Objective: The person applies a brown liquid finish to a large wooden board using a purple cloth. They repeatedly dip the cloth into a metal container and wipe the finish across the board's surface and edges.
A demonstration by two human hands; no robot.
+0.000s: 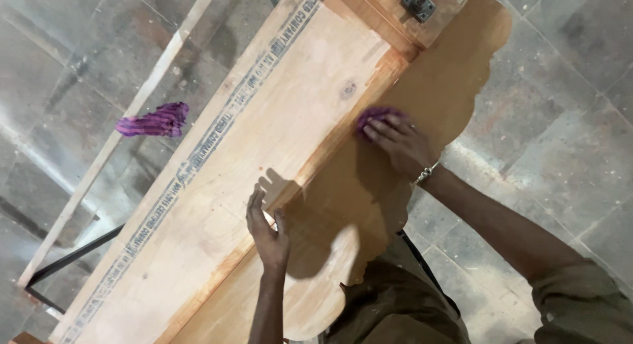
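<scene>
My right hand point(399, 141) presses a purple cloth point(373, 115) flat on a brown wooden panel with a wavy cut edge point(448, 80). The panel lies on a large pale plywood sheet point(264, 133) that has a printed strip along its left edge. My left hand point(267, 230) rests with fingers spread on the edge where the brown panel meets the plywood, holding nothing. The brown panel looks darker and wet-stained compared with the plywood.
A second purple cloth point(155, 121) hangs on a thin wooden strip point(125, 113) to the left. A metal bracket point(419, 3) sits at the top. Black metal frame bars point(72, 258) show below left. Grey stone floor tiles point(560, 133) surround the work.
</scene>
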